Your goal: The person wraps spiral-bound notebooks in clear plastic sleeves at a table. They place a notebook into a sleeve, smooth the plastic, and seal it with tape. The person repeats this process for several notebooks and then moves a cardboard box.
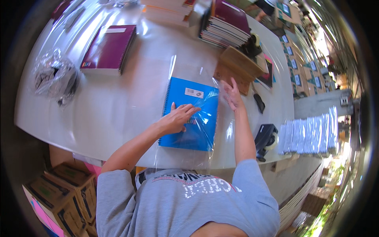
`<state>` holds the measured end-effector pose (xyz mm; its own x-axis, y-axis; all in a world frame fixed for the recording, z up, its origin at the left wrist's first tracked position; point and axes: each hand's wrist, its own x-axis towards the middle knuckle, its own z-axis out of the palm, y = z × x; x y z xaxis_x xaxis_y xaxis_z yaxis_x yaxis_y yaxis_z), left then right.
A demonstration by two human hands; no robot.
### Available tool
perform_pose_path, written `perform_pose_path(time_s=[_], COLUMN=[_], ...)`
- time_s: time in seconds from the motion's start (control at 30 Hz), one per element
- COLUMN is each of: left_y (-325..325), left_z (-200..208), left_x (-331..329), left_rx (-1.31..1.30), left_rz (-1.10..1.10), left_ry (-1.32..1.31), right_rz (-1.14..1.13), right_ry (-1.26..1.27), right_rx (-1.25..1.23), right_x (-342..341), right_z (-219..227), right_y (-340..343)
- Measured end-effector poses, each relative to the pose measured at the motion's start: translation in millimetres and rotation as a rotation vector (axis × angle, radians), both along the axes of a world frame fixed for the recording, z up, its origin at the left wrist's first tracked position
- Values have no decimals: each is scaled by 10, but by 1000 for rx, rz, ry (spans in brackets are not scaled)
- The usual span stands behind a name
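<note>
A blue spiral-bound notebook (pixel 189 136) with a white label near its top lies on the table in front of me. Clear plastic film (pixel 205 106) covers it and reaches past its edges. My left hand (pixel 179 118) rests on the middle of the cover, fingers stretched out over the film. Just beyond the notebook's right edge is my right hand (pixel 233 95), fingers apart, beside the film's edge and near a brown cardboard box (pixel 241 63). I see nothing held in it.
Purple notebooks lie in a left stack (pixel 108 49) and a taller far stack (pixel 229 23). Crumpled plastic (pixel 55 77) sits at left. A black tape dispenser (pixel 266 140) stands at right, near wrapped notebooks (pixel 308 134). Cartons (pixel 67 193) stand below the white table's (pixel 106 118) left edge.
</note>
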<state>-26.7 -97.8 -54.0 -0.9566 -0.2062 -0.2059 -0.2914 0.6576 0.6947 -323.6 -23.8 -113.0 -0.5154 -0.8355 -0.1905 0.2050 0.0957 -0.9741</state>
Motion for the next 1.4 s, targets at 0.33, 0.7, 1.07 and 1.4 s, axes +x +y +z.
perform_pose_path(time_s=[0.33, 0.7, 1.07, 1.4], left_y=[-6, 30, -62, -212], left_z=[-34, -250, -263, -497], left_x=[-15, 149, 52, 134], left_rx=[-50, -141, -235, -85], left_rz=[-32, 173, 229, 410], left_ry=[-47, 118, -29, 353], right_rz=[112, 779, 737, 802], right_ry=[286, 904, 605, 1154], right_rx=[-750, 95, -21, 103], right_x=[162, 1102, 1153, 1546], right_z=[1589, 647, 277, 667], right_y=[-1251, 18, -60, -195])
